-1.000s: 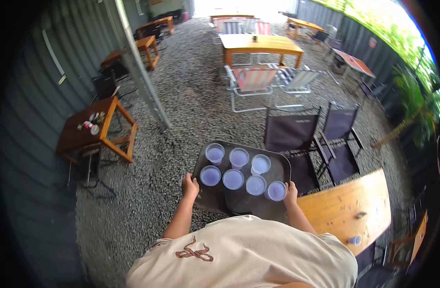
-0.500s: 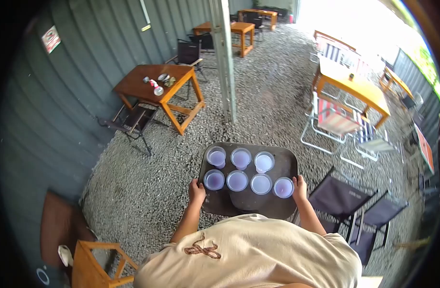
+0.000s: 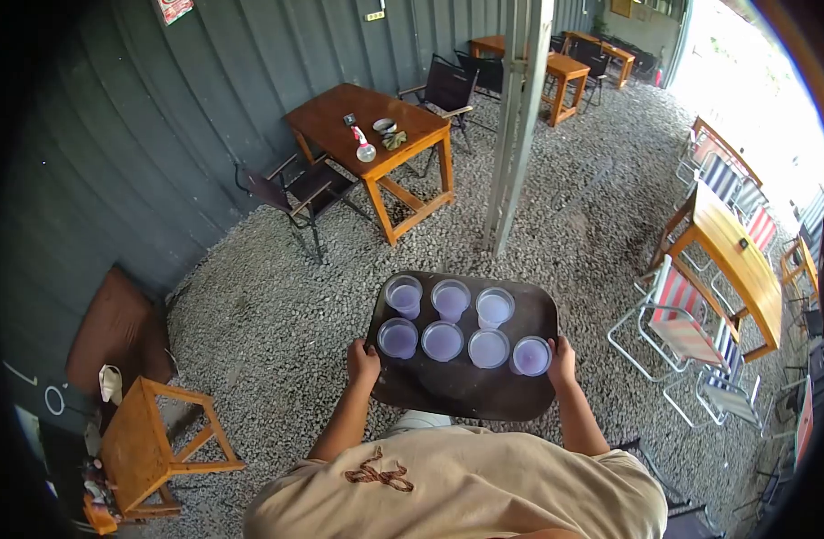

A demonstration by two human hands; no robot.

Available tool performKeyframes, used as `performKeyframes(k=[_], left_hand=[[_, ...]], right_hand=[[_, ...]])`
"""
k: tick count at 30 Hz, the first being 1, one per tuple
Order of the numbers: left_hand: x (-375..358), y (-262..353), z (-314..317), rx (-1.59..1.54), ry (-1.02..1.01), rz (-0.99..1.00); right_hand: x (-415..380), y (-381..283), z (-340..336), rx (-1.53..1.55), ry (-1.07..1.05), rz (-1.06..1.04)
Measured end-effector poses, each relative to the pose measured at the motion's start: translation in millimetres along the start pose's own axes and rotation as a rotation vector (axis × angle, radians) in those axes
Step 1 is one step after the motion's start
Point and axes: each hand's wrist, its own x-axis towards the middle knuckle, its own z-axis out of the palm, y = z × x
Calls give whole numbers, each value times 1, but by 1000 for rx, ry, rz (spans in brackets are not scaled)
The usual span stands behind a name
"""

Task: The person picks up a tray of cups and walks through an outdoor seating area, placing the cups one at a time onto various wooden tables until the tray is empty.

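Step judged to be carrying. Left hand (image 3: 363,363) and right hand (image 3: 563,361) each grasp one side of the tray (image 3: 448,393), held above gravel (image 3: 286,359); seven purple-filled cups (image 3: 442,342) stand on it. Next move likely calls for keeping it level.

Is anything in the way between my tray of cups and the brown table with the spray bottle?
Nothing visible blocks the direct line from the tray, held by your left hand and right hand, to the brown table: gravel lies between. The metal post is right of that line, a black chair to the left.
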Motion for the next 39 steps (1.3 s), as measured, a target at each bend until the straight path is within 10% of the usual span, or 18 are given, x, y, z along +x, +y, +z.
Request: performKeyframes(k=[39], left_hand=[[555, 236, 118, 11, 364, -14]], right_hand=[[660, -179, 278, 77, -211, -241]])
